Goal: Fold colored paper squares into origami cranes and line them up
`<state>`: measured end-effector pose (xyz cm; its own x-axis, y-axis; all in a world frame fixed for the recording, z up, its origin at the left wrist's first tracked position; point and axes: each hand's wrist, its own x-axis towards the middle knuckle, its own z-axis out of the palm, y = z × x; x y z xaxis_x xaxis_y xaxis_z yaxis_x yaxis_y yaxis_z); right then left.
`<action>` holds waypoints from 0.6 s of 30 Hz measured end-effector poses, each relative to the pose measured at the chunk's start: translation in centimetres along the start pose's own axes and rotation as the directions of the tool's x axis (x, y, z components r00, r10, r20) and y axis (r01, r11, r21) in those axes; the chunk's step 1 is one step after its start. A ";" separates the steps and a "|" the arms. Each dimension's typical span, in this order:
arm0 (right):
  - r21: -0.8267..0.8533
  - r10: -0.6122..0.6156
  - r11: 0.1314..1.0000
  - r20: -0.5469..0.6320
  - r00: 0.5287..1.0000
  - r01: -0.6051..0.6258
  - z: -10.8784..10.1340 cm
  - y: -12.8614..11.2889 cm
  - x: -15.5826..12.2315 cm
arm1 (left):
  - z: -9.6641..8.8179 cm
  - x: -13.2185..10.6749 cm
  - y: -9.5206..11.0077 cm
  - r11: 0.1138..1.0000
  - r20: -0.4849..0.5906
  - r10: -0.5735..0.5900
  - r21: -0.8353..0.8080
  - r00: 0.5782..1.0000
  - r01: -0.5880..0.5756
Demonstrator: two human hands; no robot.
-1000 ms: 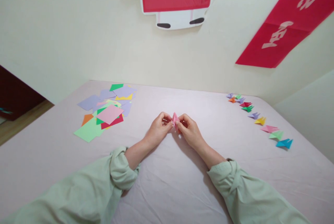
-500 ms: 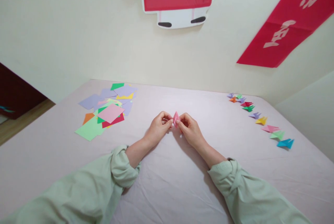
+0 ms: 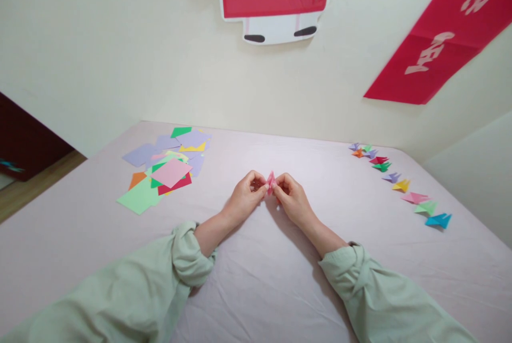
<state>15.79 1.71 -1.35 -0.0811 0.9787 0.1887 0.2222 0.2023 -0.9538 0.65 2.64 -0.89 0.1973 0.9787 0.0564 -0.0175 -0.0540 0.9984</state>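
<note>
One pointy folded pink paper is pinched by the left hand and the right hand, each grip closed on it.

the left hand and right hand pinch a small folded pink paper between them — loose coloured paper sheets overlap at left — origami figures line the right of the pale cloth.

Left arm pokes in from 8 o'clock, right arm from 4, left grip and right grip pinched, basically meeting.
</note>
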 end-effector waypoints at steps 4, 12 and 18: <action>0.042 0.014 0.999 -0.001 1.000 -0.014 0.1 -0.3 0.0 | -0.1 0.0 -0.2 0.992 -0.060 0.093 0.087 0.994 -0.087; 0.061 0.022 0.998 0.008 1.000 -0.023 0.2 -0.6 0.0 | -0.1 0.0 0.0 0.980 -0.063 0.151 0.143 0.986 -0.141; 0.051 0.021 0.998 0.010 1.000 -0.022 0.2 -0.5 -0.1 | -0.1 -0.2 0.4 0.969 -0.063 0.172 0.189 0.983 -0.157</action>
<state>15.53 1.47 -0.92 -0.0864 0.9823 0.1660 0.1744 0.1789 -0.9683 0.50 2.46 -0.55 0.1290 0.9654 0.2269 0.1373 -0.2439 0.9600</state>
